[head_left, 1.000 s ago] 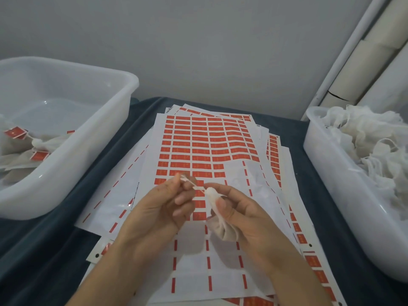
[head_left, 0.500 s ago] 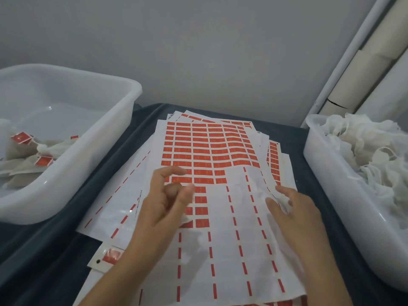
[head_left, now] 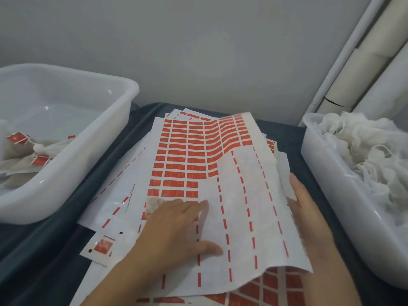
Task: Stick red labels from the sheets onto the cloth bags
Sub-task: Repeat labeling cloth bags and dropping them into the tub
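The left hand pressed flat on the top label sheet while the right hand lifted its right edge.

One view only: head cam, wide-angle, worn by the person, looking fwd and steeply down at the surface. Close in; forearms enter from the bottom edge. Frame runs from the left tub to the right tub, w/ the wall across the top. No 2nd view to overlap with.
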`<state>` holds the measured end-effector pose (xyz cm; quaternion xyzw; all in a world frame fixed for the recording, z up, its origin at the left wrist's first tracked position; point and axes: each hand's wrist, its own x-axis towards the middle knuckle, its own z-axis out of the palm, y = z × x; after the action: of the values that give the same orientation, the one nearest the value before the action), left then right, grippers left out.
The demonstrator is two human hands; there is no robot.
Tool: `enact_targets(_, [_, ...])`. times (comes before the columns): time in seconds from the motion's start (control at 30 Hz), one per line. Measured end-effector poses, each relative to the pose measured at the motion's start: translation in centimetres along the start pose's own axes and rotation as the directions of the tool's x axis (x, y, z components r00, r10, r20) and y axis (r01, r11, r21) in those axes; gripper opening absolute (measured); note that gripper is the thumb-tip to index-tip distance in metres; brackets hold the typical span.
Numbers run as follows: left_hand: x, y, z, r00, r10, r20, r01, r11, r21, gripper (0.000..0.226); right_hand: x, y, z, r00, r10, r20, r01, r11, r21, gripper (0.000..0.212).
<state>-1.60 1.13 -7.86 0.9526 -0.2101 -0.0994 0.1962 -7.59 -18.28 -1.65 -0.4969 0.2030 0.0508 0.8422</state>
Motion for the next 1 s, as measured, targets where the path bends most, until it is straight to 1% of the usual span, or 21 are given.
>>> enact_targets(0.03, [0.1,-0.2,0.1,1.000,-0.009,-0.010,0.010,1.000,0.005,0.092,0.0,0.2,0.4,0.996,0.038,0.086,-0.045,0.996,0.080,0.037])
enact_targets(0.07, [0.1,-0.3,0.1,1.000,-0.014,-0.020,0.015,1.000,0.005,0.094,0.0,0.5,0.7,0.984,0.083,0.155,-0.099,0.990,0.098,0.044])
enact_targets(0.1, [0.1,-0.4,0.2,0.999,-0.017,-0.029,0.017,1.000,0.000,0.096,0.1,0.9,0.8,0.977,0.133,0.168,-0.141,0.989,0.034,0.050])
enact_targets(0.13, [0.0,-0.5,0.2,0.999,-0.018,-0.037,0.018,1.000,-0.010,0.096,0.5,1.6,0.6,0.975,0.168,0.148,-0.155,0.983,-0.097,0.055])
enact_targets(0.17, [0.0,-0.7,0.3,0.999,-0.018,-0.045,0.017,1.000,-0.020,0.096,0.9,2.2,0.7,0.978,0.175,0.111,-0.144,0.959,-0.245,0.055])
enact_targets(0.2, [0.1,-0.7,0.4,0.998,-0.016,-0.053,0.014,0.999,-0.032,0.095,1.3,2.8,0.8,0.985,0.157,0.064,-0.124,0.923,-0.363,0.048])
enact_targets(0.23, [0.1,-0.7,0.5,0.998,-0.014,-0.061,0.011,0.999,-0.048,0.092,1.7,3.2,1.0,0.992,0.129,0.014,-0.110,0.896,-0.430,0.040])
enact_targets(0.27, [0.1,-0.7,0.5,0.997,-0.015,-0.079,0.009,0.997,-0.079,0.088,2.0,3.6,1.0,0.995,0.090,-0.049,-0.102,0.883,-0.458,0.034])
enact_targets(0.37, [0.1,-1.1,0.3,0.983,-0.048,-0.177,0.007,0.975,-0.224,0.068,2.9,4.5,0.7,0.979,-0.011,-0.204,-0.080,0.897,-0.435,0.025])
enact_targets(0.43, [-0.3,-1.1,0.1,0.978,-0.036,-0.205,-0.015,0.970,-0.244,0.064,3.2,4.7,0.8,0.969,-0.040,-0.242,-0.053,0.930,-0.365,0.024])
enact_targets(0.47, [-0.5,-1.1,0.0,0.977,-0.023,-0.212,-0.030,0.970,-0.242,0.065,3.4,4.8,0.8,0.972,-0.042,-0.231,-0.036,0.946,-0.322,0.026])
enact_targets(0.53, [-0.8,-0.9,-0.1,0.977,0.002,-0.214,-0.054,0.971,-0.235,0.065,3.4,4.8,1.0,0.990,-0.030,-0.139,-0.008,0.965,-0.261,0.038])
enact_targets(0.6, [-0.9,-0.7,0.0,0.978,0.031,-0.207,-0.078,0.972,-0.224,0.057,3.4,4.8,1.3,0.999,-0.015,-0.035,0.004,0.959,-0.282,0.055])
enact_targets(0.67, [-0.9,-0.6,0.1,0.977,0.072,-0.202,-0.111,0.976,-0.189,0.049,3.3,5.0,1.5,1.000,0.015,-0.004,-0.016,0.934,-0.357,0.061])
enact_targets(0.73, [-0.8,-0.5,0.2,0.976,0.078,-0.202,-0.112,0.980,-0.163,0.045,3.3,5.4,1.6,0.999,0.032,-0.023,-0.039,0.899,-0.436,0.056])
enact_targets(0.8, [-0.8,-0.5,0.2,0.976,0.063,-0.210,-0.100,0.980,-0.170,0.044,3.5,5.7,1.6,0.998,0.026,-0.064,-0.053,0.878,-0.476,0.050])
enact_targets(0.9, [-1.0,-0.3,0.0,0.971,0.051,-0.232,-0.098,0.976,-0.197,0.042,3.6,6.0,1.6,0.996,0.001,-0.090,-0.041,0.894,-0.447,0.041])
enact_targets(1.0, [-1.1,-0.3,-0.2,0.952,0.069,-0.297,-0.142,0.962,-0.233,0.039,3.4,6.0,1.6,0.996,-0.017,-0.086,-0.018,0.921,-0.389,0.036])
